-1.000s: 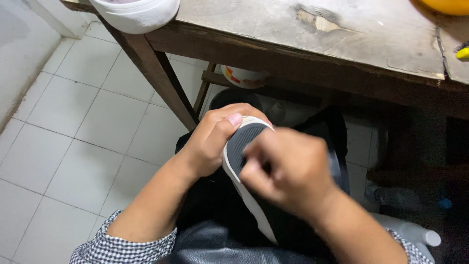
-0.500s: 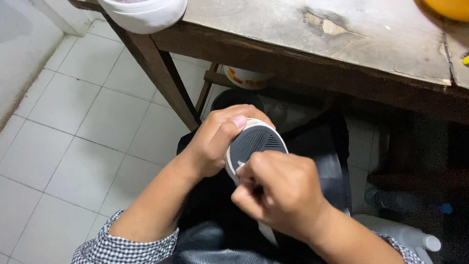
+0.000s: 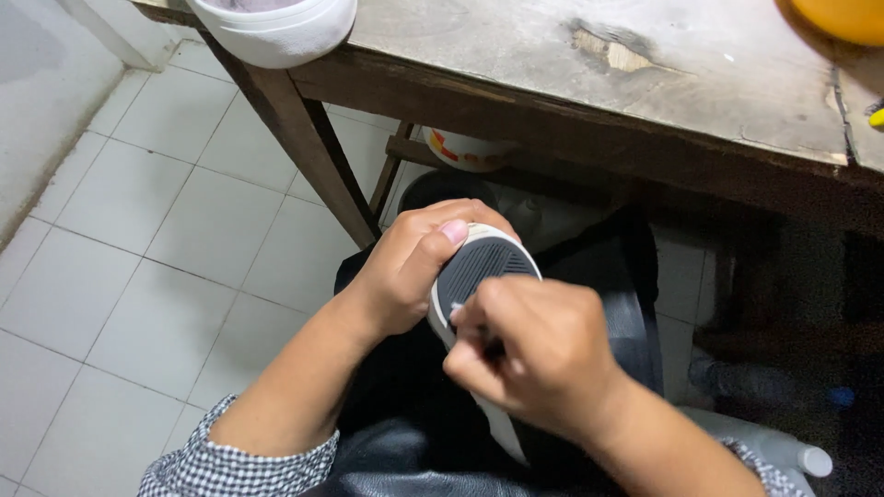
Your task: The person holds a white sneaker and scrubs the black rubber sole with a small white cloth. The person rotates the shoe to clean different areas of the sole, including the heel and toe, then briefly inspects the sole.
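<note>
A shoe [image 3: 479, 267] lies sole-up over my lap, its dark grey ribbed tread ringed by a white rim. My left hand [image 3: 410, 262] grips the toe end, thumb pressed on the rim. My right hand [image 3: 534, 354] is closed in a fist over the middle of the sole, fingers pinched on something small that I cannot make out. The rest of the shoe runs under my right hand toward my knees. Checked sleeve cuffs show at both wrists.
A worn wooden table [image 3: 589, 64] stands just ahead, one leg [image 3: 304, 138] slanting down to the white tiled floor [image 3: 138, 239]. A white tub [image 3: 276, 28] sits on its left corner, a yellow object [image 3: 843, 18] at the right. A white bottle [image 3: 783, 451] lies at lower right.
My right hand slid down the sole toward me, uncovering more tread, then shifted slightly back up. The left hand has kept its grip on the toe.
</note>
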